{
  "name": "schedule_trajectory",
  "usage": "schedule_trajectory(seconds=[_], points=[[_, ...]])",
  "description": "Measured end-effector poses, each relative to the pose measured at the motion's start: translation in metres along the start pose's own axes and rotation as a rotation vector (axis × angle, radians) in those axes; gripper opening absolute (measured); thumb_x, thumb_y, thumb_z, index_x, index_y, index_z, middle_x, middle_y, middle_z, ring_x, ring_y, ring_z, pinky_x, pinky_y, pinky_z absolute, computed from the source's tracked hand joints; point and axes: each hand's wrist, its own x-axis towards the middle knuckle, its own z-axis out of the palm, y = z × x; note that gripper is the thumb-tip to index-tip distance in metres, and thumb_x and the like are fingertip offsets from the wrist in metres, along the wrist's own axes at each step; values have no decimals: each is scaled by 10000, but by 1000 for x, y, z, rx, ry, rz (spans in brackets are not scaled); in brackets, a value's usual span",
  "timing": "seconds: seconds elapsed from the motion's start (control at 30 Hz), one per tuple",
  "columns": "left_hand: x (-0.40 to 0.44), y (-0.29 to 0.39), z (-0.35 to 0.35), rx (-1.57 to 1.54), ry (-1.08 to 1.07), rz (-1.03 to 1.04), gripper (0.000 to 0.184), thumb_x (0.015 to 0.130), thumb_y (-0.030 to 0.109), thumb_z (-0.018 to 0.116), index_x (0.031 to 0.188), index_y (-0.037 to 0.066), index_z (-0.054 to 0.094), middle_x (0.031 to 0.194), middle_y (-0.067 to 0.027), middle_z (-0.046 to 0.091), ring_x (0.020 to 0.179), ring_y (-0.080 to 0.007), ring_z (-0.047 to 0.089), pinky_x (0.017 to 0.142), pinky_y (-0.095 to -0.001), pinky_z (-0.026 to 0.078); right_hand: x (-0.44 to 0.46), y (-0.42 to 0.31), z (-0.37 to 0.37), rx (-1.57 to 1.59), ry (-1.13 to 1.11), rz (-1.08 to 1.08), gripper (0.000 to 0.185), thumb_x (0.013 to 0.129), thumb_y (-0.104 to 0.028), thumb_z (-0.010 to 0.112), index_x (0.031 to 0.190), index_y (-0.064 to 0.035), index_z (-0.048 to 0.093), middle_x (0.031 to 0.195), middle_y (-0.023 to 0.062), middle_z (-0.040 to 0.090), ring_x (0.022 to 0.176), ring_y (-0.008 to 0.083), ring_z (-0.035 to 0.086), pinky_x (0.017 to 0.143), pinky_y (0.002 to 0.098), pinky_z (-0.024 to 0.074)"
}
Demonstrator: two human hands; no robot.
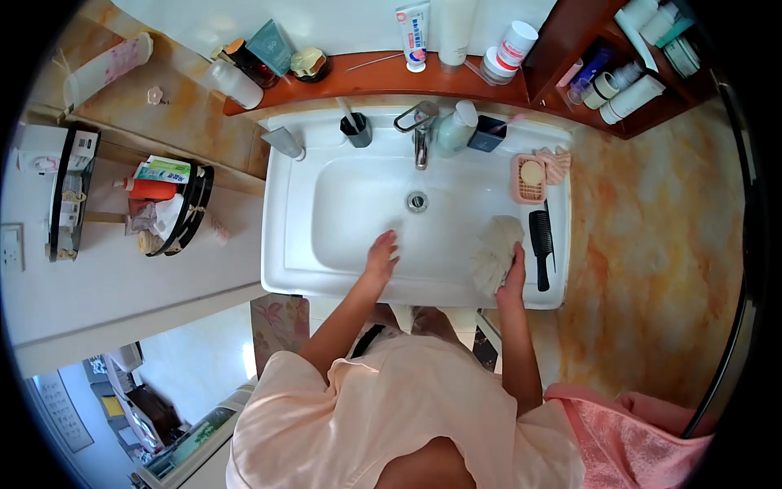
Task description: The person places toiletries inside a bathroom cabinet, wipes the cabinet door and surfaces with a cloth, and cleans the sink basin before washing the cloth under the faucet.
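My right hand (512, 279) grips a crumpled off-white cloth (495, 251) over the right front part of the white washbasin (281, 236). Part of that hand is hidden behind the cloth. Over the front of the bowl, my left hand (381, 256) holds nothing, its fingers apart. A black comb (541, 248) lies on the basin's right rim, close beside my right hand. Behind it is a pink soap dish (528, 181) with a pale bar of soap (533, 172). The metal drain (417, 202) shows at the bottom of the bowl, beyond my left hand.
A faucet (420, 134) stands at the basin's back, with a pump bottle (456, 128) and dark cups beside it. Above runs a reddish-brown shelf (358, 72) of toiletries. Corner racks (191, 212) hang at left; a pink towel (619, 432) hangs at lower right.
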Motion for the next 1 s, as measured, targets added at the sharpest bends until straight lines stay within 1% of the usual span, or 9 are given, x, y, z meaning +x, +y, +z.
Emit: schedule_trajectory(seconds=[0.07, 0.2, 0.3, 0.4, 0.57, 0.67, 0.8, 0.93, 1.0], points=[[-39, 17, 43, 110, -133, 15, 564, 893, 342, 624, 1388, 191, 398, 1328, 10, 447, 1183, -171, 394, 1000, -473, 311, -13, 9, 27, -329, 34, -42, 449, 922, -323, 554, 1301, -91, 492, 1186, 81, 592, 1068, 210, 575, 910, 339, 466], [-85, 12, 76, 25, -273, 27, 517, 907, 304, 627, 1356, 147, 425, 1319, 1, 481, 1230, -168, 398, 988, -385, 357, -4, 73, 49, -818, -697, -466, 400, 911, -131, 592, 1296, -70, 500, 1174, 43, 604, 1017, 149, 589, 855, 288, 470], [-77, 20, 43, -284, -117, -6, 413, 931, 232, 587, 1294, 79, 463, 1237, -63, 560, 1123, -219, 546, 927, -380, 466, -3, 53, 93, -678, -605, 33, 364, 966, -272, 506, 1227, -20, 534, 1190, 101, 603, 1095, 184, 579, 927, 306, 456], [-79, 37, -5, -383, -16, 28, 392, 938, 218, 568, 1279, 50, 470, 1223, -95, 576, 1109, -255, 572, 933, -414, 482, 66, 72, 109, -246, -383, 111, 360, 975, -260, 482, 1192, 23, 529, 1219, 172, 573, 1144, 248, 558, 965, 350, 455], [-88, 78, -61, -484, 18, 123, 417, 924, 202, 596, 1278, 25, 463, 1207, -107, 576, 1097, -265, 574, 931, -411, 484, 139, 102, 161, 466, -320, 184, 352, 981, -238, 438, 1130, 73, 510, 1116, 226, 589, 1083, 333, 575, 962, 424, 479], [-92, 90, -84, -525, 66, 202, 434, 934, 204, 581, 1304, 24, 443, 1230, -99, 561, 1130, -251, 552, 960, -396, 460, 162, 108, 177, 544, -369, 223, 333, 975, -201, 429, 1126, 89, 493, 1129, 235, 574, 1090, 358, 564, 983, 456, 469], [-100, 106, -100, -540, 67, 247, 422, 935, 197, 578, 1298, 21, 456, 1238, -90, 557, 1138, -240, 545, 962, -384, 456, 160, 128, 184, 172, -672, 111, 311, 973, -165, 421, 1126, 79, 539, 1176, 221, 590, 1117, 319, 575, 978, 406, 484], [-100, 119, -109, -497, 115, 254, 416, 935, 187, 576, 1299, 24, 458, 1239, -87, 555, 1128, -237, 553, 952, -385, 460, 135, 179, 142, -735, -760, 512, 293, 931, -209, 505, 1137, -20, 594, 1068, 127, 664, 982, 232, 648, 865, 348, 521], [-101, 127, -109, -484, 120, 276, 417, 933, 180, 580, 1300, 27, 456, 1239, -86, 555, 1125, -238, 554, 947, -387, 464, 122, 197, 134, -882, -486, 638, 275, 923, -243, 523, 1090, -45, 614, 1024, 93, 678, 935, 195, 661, 790, 318, 531]])
